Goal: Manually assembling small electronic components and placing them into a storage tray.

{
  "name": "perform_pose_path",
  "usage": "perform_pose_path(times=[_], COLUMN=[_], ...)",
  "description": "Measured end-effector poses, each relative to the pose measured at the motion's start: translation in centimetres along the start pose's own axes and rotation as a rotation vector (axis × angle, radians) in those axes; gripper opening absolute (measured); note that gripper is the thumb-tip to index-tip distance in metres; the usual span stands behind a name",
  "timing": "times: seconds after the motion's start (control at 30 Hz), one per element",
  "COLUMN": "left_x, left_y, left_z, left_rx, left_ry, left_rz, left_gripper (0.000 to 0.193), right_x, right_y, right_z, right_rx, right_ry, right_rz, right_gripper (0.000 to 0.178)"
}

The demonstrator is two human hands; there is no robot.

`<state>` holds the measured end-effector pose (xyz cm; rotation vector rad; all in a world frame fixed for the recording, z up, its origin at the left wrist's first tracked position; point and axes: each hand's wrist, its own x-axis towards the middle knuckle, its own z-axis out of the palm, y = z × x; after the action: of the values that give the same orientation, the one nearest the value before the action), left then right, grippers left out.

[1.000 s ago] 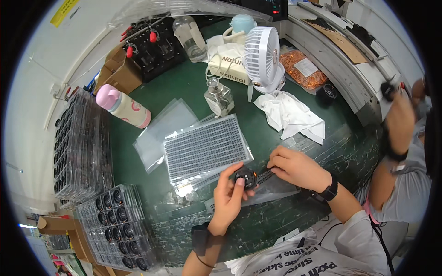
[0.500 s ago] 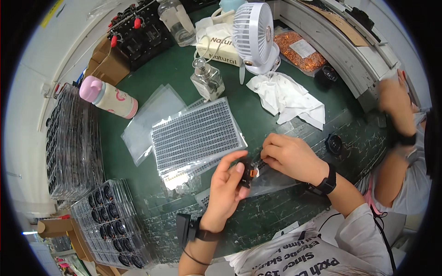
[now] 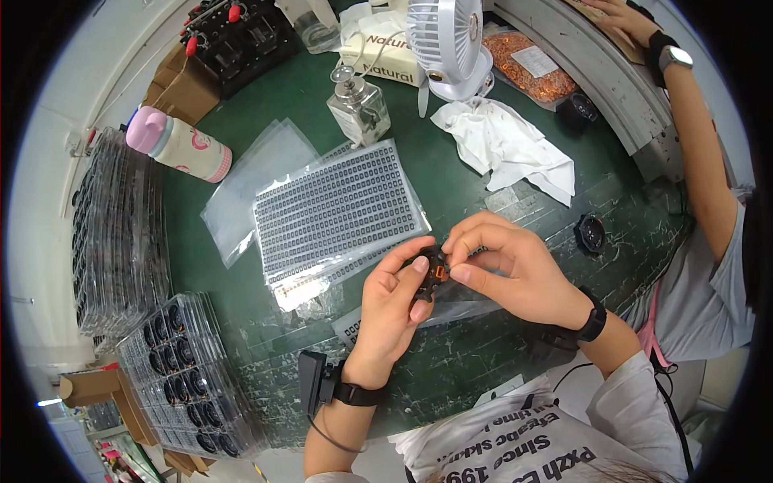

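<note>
Left hand [image 3: 390, 302] grips the black part [image 3: 433, 274], right hand [image 3: 519, 272] nearly closed at its edge (hold unclear); uneven pressure might dislodge it

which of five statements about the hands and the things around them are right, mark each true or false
1. The left hand holds a round black component with an orange piece on it. True.
2. The right hand lies flat on the white cloth. False: it is raised, with its fingertips at the held component.
3. The pink-lidded bottle is left of the clear glass bottle. True.
4. The fan has a bright red grille. False: its grille is white.
5. Another round black component lies on the green table, to the right of the right hand. True.
</note>
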<state>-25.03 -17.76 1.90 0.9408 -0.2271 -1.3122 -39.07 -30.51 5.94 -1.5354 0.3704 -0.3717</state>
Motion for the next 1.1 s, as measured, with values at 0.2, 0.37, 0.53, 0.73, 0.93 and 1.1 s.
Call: perform_pose_path(times=[0.2,0.37,0.53,0.73,0.93,1.1], left_x=[-0.24,-0.03,-0.02,0.0,0.17,-0.11], left_y=[0.05,-0.22,-0.19,-0.16,-0.36,-0.16], left_z=[0.1,0.08,0.29,0.4,0.28,0.11], left_rx=[0.083,0.08,0.093,0.107,0.108,0.113], left_ry=[0.03,0.034,0.039,0.043,0.045,0.061], left_rz=[-0.009,-0.01,-0.011,-0.008,0.011,0.019], left_gripper=[0.031,0.031,0.031,0.031,0.031,0.031], right_x=[-0.13,-0.16,-0.26,-0.23,-0.07,0.08], right_y=[-0.09,0.09,-0.13,-0.05,0.56,0.71], right_z=[-0.11,-0.18,-0.19,-0.13,-0.03,0.71], right_rx=[0.043,0.004,0.018,0.014,0.037,0.007], right_ry=[-0.026,-0.028,-0.009,0.004,0.025,0.047], right_rz=[0.043,0.041,0.087,0.091,0.063,0.047], right_gripper=[0.008,0.008,0.01,0.009,0.008,0.008])
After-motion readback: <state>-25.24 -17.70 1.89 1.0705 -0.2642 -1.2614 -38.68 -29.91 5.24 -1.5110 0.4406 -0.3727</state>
